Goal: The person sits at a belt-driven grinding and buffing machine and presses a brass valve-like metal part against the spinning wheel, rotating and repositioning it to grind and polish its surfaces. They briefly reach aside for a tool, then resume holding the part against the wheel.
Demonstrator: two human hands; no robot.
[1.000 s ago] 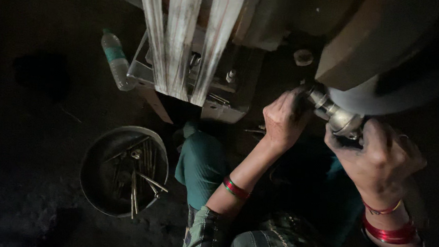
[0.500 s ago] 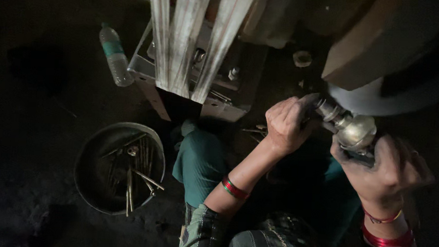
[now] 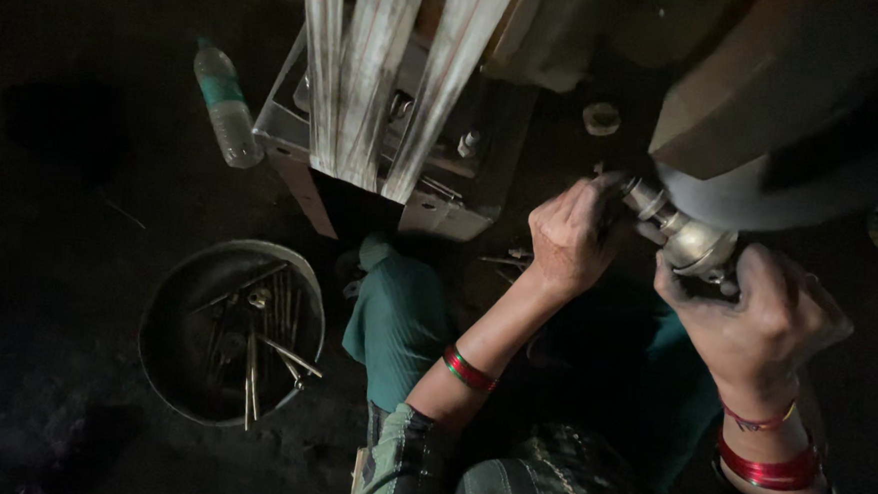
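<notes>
Both hands are on the metal valve fitting (image 3: 688, 240), left hand (image 3: 568, 239) and right hand (image 3: 756, 319) with fingers curled tight around it, looks mid-tightening, steady twisting needed.

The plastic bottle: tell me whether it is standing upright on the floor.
No. The plastic bottle lies on its side on the dark floor, left of the metal frame, far from both hands.
</notes>
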